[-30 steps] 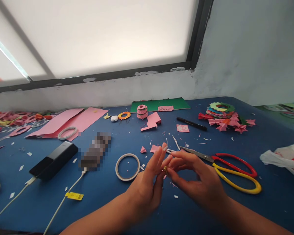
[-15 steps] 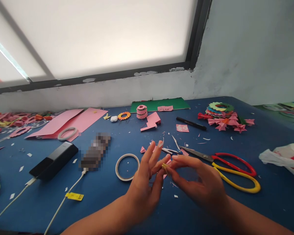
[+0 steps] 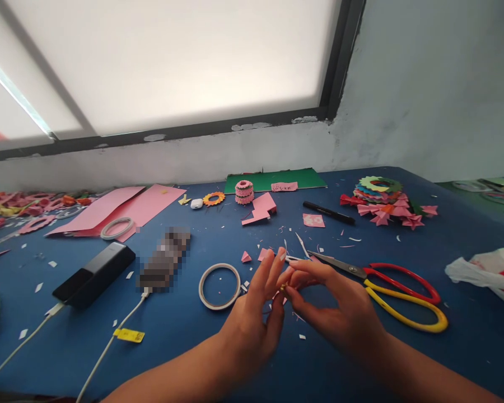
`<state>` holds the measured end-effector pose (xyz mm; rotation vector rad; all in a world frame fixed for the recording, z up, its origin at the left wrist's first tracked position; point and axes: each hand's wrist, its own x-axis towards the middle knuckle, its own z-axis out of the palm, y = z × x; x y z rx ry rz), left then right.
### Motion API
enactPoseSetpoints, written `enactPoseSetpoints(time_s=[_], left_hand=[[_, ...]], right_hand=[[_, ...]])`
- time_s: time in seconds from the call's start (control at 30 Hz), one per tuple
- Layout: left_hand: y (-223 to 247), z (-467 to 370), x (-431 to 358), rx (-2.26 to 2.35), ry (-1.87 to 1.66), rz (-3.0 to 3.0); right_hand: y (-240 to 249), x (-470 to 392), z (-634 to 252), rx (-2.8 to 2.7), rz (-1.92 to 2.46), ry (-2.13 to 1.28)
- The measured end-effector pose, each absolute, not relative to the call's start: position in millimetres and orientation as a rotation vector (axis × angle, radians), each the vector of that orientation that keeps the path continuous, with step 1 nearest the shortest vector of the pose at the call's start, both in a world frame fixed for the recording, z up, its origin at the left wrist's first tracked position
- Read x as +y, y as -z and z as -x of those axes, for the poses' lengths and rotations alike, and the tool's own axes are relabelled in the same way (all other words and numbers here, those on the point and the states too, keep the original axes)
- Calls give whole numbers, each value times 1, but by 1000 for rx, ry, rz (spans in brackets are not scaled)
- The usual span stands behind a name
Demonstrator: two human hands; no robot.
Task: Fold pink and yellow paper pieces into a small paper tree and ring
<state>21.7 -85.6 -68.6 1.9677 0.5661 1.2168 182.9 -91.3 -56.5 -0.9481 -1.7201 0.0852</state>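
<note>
My left hand (image 3: 254,313) and my right hand (image 3: 342,308) meet above the blue table (image 3: 185,358). Between their fingertips is a tiny yellow piece of paper (image 3: 283,287), pinched from both sides and mostly covered by the fingers. Two fingers of my left hand stretch upward, away from the pinch. Just right of my right hand lie scissors (image 3: 407,291) with one red and one yellow handle. A roll of tape (image 3: 201,286) rests flat beside my left hand. Behind the fingers are a small folded pink paper piece (image 3: 246,257) and partly hidden tweezers (image 3: 302,246).
A black power bank (image 3: 94,274) and a blurred-out phone (image 3: 166,260), both with white cables, lie at left. Pink sheets (image 3: 105,210), a stack of pink rings (image 3: 244,193), a black pen (image 3: 328,212) and paper flowers (image 3: 386,210) sit farther back. A plastic bag (image 3: 487,274) is at right.
My hands have shifted slightly and drawn closer around the yellow piece. A pale strip that stood out at my left fingertips shows less clearly now.
</note>
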Motion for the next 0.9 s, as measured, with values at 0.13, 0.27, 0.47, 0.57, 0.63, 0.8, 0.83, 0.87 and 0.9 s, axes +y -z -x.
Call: enactPoseSetpoints(time_s=[0.13, 0.27, 0.47, 0.57, 0.63, 0.8, 0.83, 0.87, 0.9], left_hand=[[68, -22, -84, 606, -1186, -2021], [67, -22, -84, 597, -1186, -2005], [61, -21, -84, 560, -1162, -1810], [57, -22, -83, 566, -1222, -1754], [55, -23, -82, 598, -1286, -1720], [50, -25, -78, 654, -1471, -1673], [50, -25, -78, 657, -1486, -1666], [49, -25, -78, 656, -1494, -1660], [49, -25, -78, 648, -1500, -1656]], right_hand=[[57, -89, -186, -1815, 904, 29], [58, -88, -188, -1854, 882, 61], [56, -91, -187, -1693, 939, -233], [53, -92, -185, -1642, 887, -242], [53, -93, -185, -1631, 847, -204], [55, -93, -186, -1624, 788, -177], [55, -93, -187, -1629, 777, -170], [55, -93, -187, -1634, 768, -159], [55, -94, -187, -1642, 761, -151]])
